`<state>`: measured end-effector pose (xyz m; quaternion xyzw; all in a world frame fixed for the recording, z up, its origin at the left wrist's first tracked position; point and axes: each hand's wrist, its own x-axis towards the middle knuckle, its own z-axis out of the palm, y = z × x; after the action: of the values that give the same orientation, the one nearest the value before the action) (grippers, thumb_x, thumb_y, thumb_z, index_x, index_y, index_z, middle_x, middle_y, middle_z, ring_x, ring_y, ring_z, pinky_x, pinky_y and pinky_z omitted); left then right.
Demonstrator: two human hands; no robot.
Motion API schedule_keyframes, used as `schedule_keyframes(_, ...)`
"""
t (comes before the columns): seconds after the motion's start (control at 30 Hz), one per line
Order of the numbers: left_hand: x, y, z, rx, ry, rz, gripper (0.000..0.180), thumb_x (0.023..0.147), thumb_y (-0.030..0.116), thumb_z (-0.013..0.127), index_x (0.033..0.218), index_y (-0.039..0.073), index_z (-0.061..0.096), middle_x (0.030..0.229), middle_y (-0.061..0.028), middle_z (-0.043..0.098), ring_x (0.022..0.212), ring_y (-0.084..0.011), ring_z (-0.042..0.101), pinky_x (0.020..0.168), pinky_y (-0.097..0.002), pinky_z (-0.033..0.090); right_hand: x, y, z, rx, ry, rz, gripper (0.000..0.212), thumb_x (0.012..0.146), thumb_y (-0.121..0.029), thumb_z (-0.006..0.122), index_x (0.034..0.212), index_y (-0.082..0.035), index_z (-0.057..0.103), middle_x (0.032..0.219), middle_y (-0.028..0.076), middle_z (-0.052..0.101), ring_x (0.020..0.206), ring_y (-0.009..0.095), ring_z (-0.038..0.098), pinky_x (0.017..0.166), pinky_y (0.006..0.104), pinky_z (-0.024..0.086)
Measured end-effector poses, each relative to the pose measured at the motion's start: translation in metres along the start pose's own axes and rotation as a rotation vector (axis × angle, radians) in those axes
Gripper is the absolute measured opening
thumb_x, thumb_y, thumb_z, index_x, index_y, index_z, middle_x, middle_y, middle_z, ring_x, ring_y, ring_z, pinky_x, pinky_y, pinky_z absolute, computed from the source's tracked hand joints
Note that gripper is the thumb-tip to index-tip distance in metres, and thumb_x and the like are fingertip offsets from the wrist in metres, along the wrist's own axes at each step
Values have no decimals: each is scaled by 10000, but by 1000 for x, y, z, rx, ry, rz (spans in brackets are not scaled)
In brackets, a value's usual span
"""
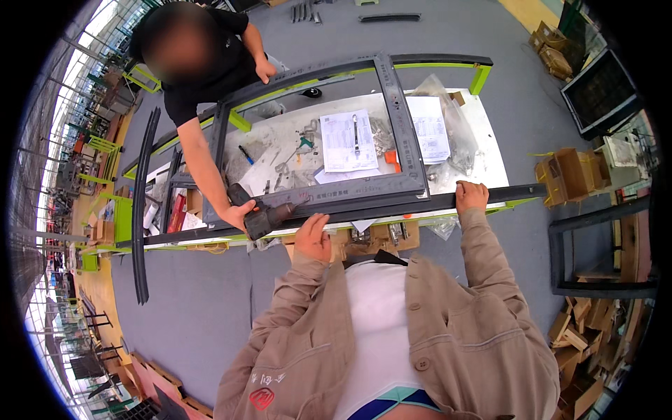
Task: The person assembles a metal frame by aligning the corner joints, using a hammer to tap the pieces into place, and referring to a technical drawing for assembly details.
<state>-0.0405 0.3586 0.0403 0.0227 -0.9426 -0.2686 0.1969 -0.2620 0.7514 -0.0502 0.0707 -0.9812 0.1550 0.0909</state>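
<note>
A dark grey rectangular metal frame (pixel 367 187) lies across a green-legged work stand. Along its near side runs a long dark metal profile (pixel 500 194). My left hand (pixel 313 238) grips the profile's near edge left of centre, fingers bent over it. Farther right, my right hand (pixel 472 197) has its fingers curled over the same profile. Close to my left hand, a co-worker's hand (pixel 239 213) holds a dark power drill (pixel 262 220), its nose pointing at the frame's near bar. The co-worker's other hand (pixel 265 71) rests on the frame's far bar.
On the white tabletop (pixel 490 154) lie printed sheets (pixel 343 143), a green-handled tool (pixel 304 143), an orange piece (pixel 392 161) and clear plastic bags (pixel 448 119). Another dark profile (pixel 145 203) juts out at left. Cardboard boxes (pixel 570 175) and a dark frame (pixel 602 248) stand at right.
</note>
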Motion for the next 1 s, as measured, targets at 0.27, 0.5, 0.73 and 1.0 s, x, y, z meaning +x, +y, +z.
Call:
schedule_keyframes(0.27,49,28,13,65,-103,176,461,768,63,640,1225,77,586,1243,-125,563,1172,-326,542,958,-429,423,1,-2,-3,4,-7,-12,270,945,-318,483,984,-170,705,990,61,698,1032,250,592,1070,443,312)
schedule_keyframes(0.5,80,25,30,243,-262,52,754,721,250,775,1390,140,443,1429,-156,405,1360,-379,338,1095,-513,271,0,-2,-5,-8,-29,-7,240,939,-309,506,968,-169,699,979,56,697,1032,244,592,1061,443,315)
schedule_keyframes(0.73,74,-7,49,361,-362,-71,1011,649,394,841,1487,201,310,1502,-152,312,1425,-380,209,1151,-545,140,-1,-6,-7,-26,10,-29,228,931,-284,517,948,-145,697,954,59,694,1005,247,593,1053,439,324)
schedule_keyframes(1.0,72,-11,53,374,-310,-28,974,673,395,813,1486,195,317,1481,-146,334,1404,-374,244,1138,-565,144,-2,-15,-8,-33,135,-51,150,883,-223,563,888,-129,680,893,61,685,968,253,591,1031,439,351)
